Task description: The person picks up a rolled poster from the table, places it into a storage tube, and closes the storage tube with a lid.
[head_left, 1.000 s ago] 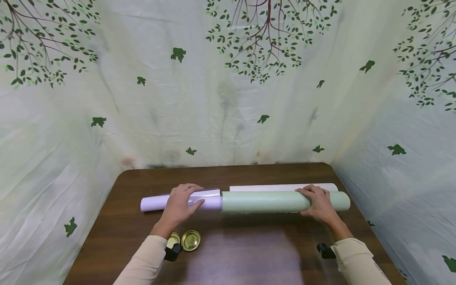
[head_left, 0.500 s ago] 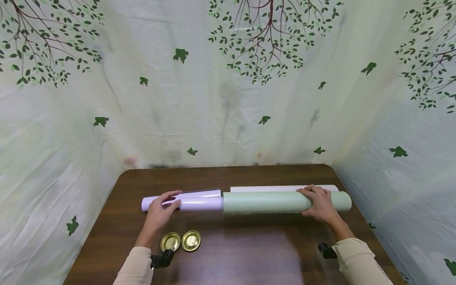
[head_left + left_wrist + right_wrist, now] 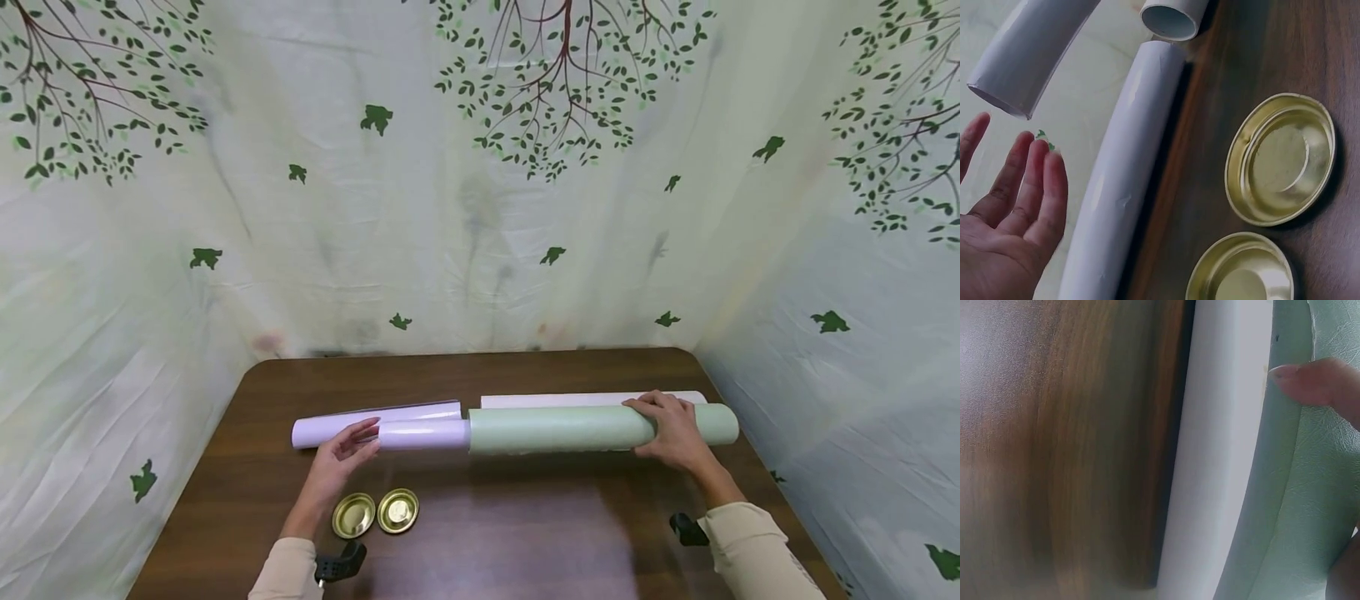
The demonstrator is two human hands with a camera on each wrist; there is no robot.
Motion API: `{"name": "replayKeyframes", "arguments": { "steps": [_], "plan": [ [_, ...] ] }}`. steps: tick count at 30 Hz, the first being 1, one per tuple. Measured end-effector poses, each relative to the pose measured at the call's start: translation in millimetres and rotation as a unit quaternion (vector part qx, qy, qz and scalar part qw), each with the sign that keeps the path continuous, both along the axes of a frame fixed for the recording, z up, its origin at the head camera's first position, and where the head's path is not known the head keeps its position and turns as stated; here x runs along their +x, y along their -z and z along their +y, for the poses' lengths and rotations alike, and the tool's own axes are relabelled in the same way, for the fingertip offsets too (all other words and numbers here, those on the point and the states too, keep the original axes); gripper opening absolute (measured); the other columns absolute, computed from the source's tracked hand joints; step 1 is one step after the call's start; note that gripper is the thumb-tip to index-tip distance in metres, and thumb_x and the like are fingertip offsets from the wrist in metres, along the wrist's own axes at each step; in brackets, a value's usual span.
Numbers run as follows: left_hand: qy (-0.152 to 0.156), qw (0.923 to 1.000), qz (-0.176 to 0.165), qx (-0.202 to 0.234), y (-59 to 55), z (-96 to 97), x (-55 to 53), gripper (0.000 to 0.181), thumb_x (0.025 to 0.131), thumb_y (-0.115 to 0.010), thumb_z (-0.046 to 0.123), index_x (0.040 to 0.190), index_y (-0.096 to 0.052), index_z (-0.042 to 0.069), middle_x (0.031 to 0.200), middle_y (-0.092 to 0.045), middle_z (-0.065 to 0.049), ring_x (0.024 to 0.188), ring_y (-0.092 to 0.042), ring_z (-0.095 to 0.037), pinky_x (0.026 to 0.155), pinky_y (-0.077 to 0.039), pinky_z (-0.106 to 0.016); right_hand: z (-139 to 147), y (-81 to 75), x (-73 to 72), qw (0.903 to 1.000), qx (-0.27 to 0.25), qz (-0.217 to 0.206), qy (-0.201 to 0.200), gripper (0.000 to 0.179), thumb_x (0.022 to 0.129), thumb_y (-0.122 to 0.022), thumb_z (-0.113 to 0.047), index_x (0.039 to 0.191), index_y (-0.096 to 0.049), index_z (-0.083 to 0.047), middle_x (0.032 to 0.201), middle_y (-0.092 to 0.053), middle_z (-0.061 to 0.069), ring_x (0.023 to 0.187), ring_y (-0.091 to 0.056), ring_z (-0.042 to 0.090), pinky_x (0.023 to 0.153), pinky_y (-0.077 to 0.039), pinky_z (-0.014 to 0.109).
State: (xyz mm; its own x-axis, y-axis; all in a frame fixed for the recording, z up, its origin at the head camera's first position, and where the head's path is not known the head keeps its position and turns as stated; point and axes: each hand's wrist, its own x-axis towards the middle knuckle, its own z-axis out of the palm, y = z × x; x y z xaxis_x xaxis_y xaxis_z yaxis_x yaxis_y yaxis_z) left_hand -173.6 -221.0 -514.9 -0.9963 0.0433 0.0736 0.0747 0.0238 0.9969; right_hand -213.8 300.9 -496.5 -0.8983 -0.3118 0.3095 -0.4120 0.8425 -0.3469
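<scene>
My right hand (image 3: 671, 429) grips a pale green roll (image 3: 555, 430) near its right end; in the right wrist view the thumb (image 3: 1310, 381) presses the green sheet's edge. A shorter lavender roll (image 3: 423, 434) sticks out of the green roll's left end. Just off its free left end, my left hand (image 3: 337, 467) has its fingers loosely spread and holds nothing. The left wrist view shows a gap between those fingertips (image 3: 1055, 165) and the open end of that lavender roll (image 3: 1035, 56).
Behind lies another lavender roll (image 3: 322, 430), and a white roll (image 3: 588, 401) lies behind the green one. Two gold-coloured round lids (image 3: 353, 515) sit near my left wrist on the brown wooden table (image 3: 525, 533). A leaf-patterned cloth (image 3: 480, 208) hangs behind the table.
My left hand has let go of the shorter lavender roll and moved left past its free end, uncovering the lids. My right hand stays in place on the green roll.
</scene>
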Motion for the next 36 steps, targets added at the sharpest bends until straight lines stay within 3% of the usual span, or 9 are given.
{"name": "replayKeyframes", "arguments": {
  "steps": [4, 9, 18, 28, 36],
  "plan": [
    [0.024, 0.9988, 0.003, 0.044, 4.5, 1.3, -1.7, 0.045, 0.092, -0.059, -0.003, 0.131, -0.043, -0.02, 0.109, -0.063, 0.004, 0.094, -0.064, -0.006, 0.083, -0.054, -0.03, 0, 0.6, 1.9, 1.0, 0.001, 0.003, -0.001, 0.073, 0.051, -0.093, -0.008, 0.119, -0.067, -0.007, 0.106, -0.059, 0.011, 0.102, -0.053, 0.037, 0.086, -0.027, 0.06],
    [0.034, 0.9972, 0.012, 0.066, 6.5, 3.5, -3.2, 0.045, 0.091, -0.06, -0.006, 0.127, -0.042, -0.025, 0.104, -0.065, 0.007, 0.093, -0.062, -0.004, 0.081, -0.054, -0.027, 0, 0.3, 2.1, 0.9999, -0.005, 0.011, -0.002, 0.074, 0.049, -0.093, -0.007, 0.118, -0.067, -0.008, 0.105, -0.059, 0.011, 0.1, -0.053, 0.036, 0.085, -0.027, 0.059],
    [0.023, 0.9977, -0.009, 0.063, 4.4, 1.1, -3.9, 0.044, 0.09, -0.059, -0.006, 0.127, -0.043, -0.024, 0.103, -0.065, 0.007, 0.093, -0.063, -0.004, 0.08, -0.054, -0.024, -3, 0.3, -3.7, 0.9999, -0.002, 0.009, -0.008, 0.073, 0.051, -0.092, -0.01, 0.119, -0.067, -0.009, 0.106, -0.058, 0.01, 0.101, -0.053, 0.036, 0.088, -0.027, 0.059],
    [0.003, 0.9988, -0.042, 0.027, 4.2, 10.6, -4.0, 0.041, 0.091, -0.061, -0.003, 0.127, -0.049, -0.018, 0.102, -0.063, 0.005, 0.092, -0.061, -0.005, 0.081, -0.053, -0.021, -4, -2.7, -3.5, 1.0, -0.002, -0.007, -0.004, 0.072, 0.052, -0.092, -0.009, 0.119, -0.067, -0.008, 0.107, -0.058, 0.011, 0.102, -0.051, 0.037, 0.089, -0.026, 0.06],
    [0.012, 0.9996, -0.023, 0.012, 4.1, 20.5, -7.4, 0.04, 0.089, -0.064, -0.003, 0.124, -0.052, -0.018, 0.105, -0.065, 0.001, 0.093, -0.062, -0.004, 0.081, -0.052, -0.019, -6, -3.6, -5.0, 0.9999, 0.001, -0.011, -0.009, 0.071, 0.053, -0.093, -0.01, 0.119, -0.067, -0.008, 0.107, -0.058, 0.011, 0.102, -0.051, 0.036, 0.09, -0.026, 0.06]
  ]
}}
